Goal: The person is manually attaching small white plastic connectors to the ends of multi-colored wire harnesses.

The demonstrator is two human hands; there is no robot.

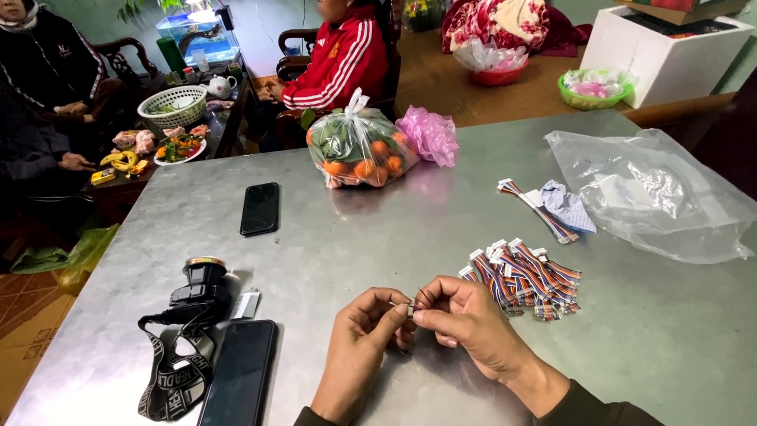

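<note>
Both hands meet low centre over the metal table [331, 237]. Left hand [359, 335] and right hand [465, 319] each pinch one end of a small wire connector piece [412, 306], fingers closed tight on it; thin black lead loops up between them. Piece looks very light, wires limp, plastic end stiff, easy to drop. Best grip is on the white plug body, not the strands. Pile of ribbon cables [524, 278] sits just right of the right hand. Dark phone [239, 379] and headlamp [197, 292] lie left.
</note>
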